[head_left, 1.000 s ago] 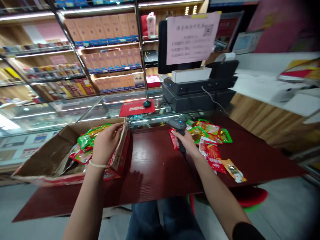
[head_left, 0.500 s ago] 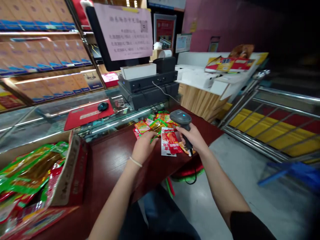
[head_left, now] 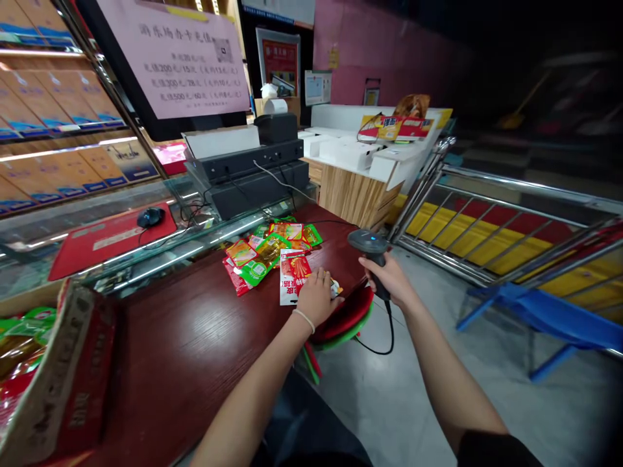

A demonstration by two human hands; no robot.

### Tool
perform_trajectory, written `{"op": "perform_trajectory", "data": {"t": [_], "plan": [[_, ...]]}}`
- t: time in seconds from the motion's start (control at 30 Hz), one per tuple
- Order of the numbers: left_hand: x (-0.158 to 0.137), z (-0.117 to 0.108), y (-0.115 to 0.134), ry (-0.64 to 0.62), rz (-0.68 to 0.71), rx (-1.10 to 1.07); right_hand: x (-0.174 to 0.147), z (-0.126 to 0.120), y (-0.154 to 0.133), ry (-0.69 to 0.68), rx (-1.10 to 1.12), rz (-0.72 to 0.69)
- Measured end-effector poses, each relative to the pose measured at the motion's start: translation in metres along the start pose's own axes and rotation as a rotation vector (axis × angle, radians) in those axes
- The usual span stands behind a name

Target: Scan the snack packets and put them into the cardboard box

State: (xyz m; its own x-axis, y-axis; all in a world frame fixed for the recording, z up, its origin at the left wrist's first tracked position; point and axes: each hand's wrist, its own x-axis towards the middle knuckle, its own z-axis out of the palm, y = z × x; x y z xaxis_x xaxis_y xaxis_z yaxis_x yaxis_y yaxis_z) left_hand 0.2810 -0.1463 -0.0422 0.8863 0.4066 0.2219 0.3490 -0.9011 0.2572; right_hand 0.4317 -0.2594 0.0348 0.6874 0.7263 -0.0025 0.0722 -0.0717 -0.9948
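My right hand [head_left: 389,279] is wrapped round the handle of a dark grey barcode scanner [head_left: 367,241], held up past the table's right edge with its cable hanging down. My left hand [head_left: 315,299] lies over the near end of a red-and-white snack packet [head_left: 293,269], thumb apart from the fingers. An orange-and-white packet [head_left: 335,287] pokes out beside its fingers, mostly hidden. Just beyond, a green-edged snack packet [head_left: 265,259] rests on a loose pile with an orange-and-red packet [head_left: 287,231] and several others.
A carton [head_left: 87,376] of snack packets stands at the left on the dark red table [head_left: 195,337]. Behind are a mouse [head_left: 150,217] on a red mat, a monitor with a pink notice [head_left: 189,65], and a cash drawer [head_left: 257,188]. A stool [head_left: 345,318] sits under the table edge; metal railing [head_left: 511,214] is right.
My left hand has moved right from the green-edged packet to the red-and-white one. The scanner has moved off the packets, out past the table edge. The view has turned right.
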Motion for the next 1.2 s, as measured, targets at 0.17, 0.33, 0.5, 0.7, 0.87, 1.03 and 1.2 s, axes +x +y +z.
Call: {"op": "perform_trajectory", "data": {"t": [0.17, 0.33, 0.5, 0.7, 0.87, 1.03, 1.2], "plan": [[-0.011, 0.003, 0.0, -0.018, 0.059, 0.067, 0.001, 0.007, 0.005, -0.018, 0.017, 0.006], [-0.023, 0.002, -0.01, -0.01, 0.157, 0.036, -0.004, 0.015, -0.003, -0.035, 0.009, -0.015], [-0.044, -0.011, -0.039, 0.058, 0.161, -0.127, -0.01, 0.027, -0.011, -0.06, 0.028, -0.054], [-0.076, -0.038, -0.097, 0.359, -0.275, -0.491, -0.013, 0.063, -0.028, -0.14, 0.021, -0.089], [-0.102, -0.07, -0.152, 0.906, -0.599, -1.039, -0.012, 0.115, -0.045, -0.257, 0.064, -0.102], [-0.129, -0.09, -0.212, 1.23, -0.668, -1.357, -0.007, 0.18, -0.055, -0.386, 0.154, -0.09], [-0.148, -0.094, -0.255, 1.385, -0.696, -1.478, -0.003, 0.244, -0.055, -0.498, 0.178, -0.106]]}}
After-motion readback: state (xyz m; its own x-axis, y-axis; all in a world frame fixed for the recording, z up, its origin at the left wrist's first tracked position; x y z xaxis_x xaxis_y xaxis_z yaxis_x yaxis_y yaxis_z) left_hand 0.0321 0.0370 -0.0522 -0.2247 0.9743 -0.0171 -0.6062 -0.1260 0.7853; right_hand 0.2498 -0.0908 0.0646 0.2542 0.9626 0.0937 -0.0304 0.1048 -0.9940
